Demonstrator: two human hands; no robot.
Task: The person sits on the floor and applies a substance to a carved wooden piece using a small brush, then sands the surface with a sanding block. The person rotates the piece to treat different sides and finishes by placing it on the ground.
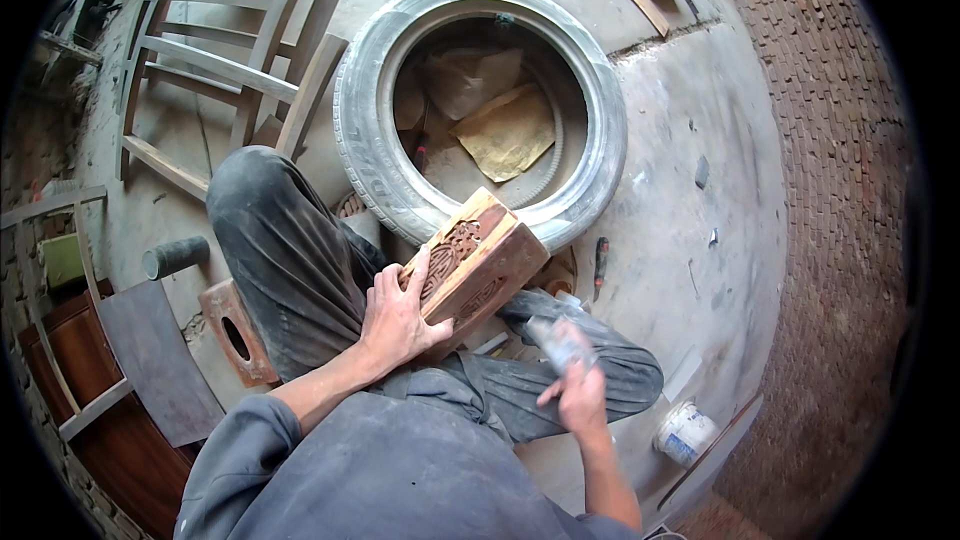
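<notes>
A carved wooden box (492,265) with dark sides and paler bare edges rests tilted over my lap, its far end against the near rim of a dusty tyre (595,175). My left hand (392,320) is closed on its near left part, the thumb pressed along one side and the fingers over the carved face. To the right of the box, apart from it, my right hand (580,395) is closed around a pale grey, block-like thing (562,343). Motion smears that thing, so its kind cannot be made out.
Inside the tyre lie yellowish sheets (510,130). A screwdriver (600,268) lies on the floor to the right, near a white tub (686,433). At left are a slotted wooden box (238,335), a dark cylinder (176,257) and a grey panel (160,365). Wooden frames (225,60) stand beyond.
</notes>
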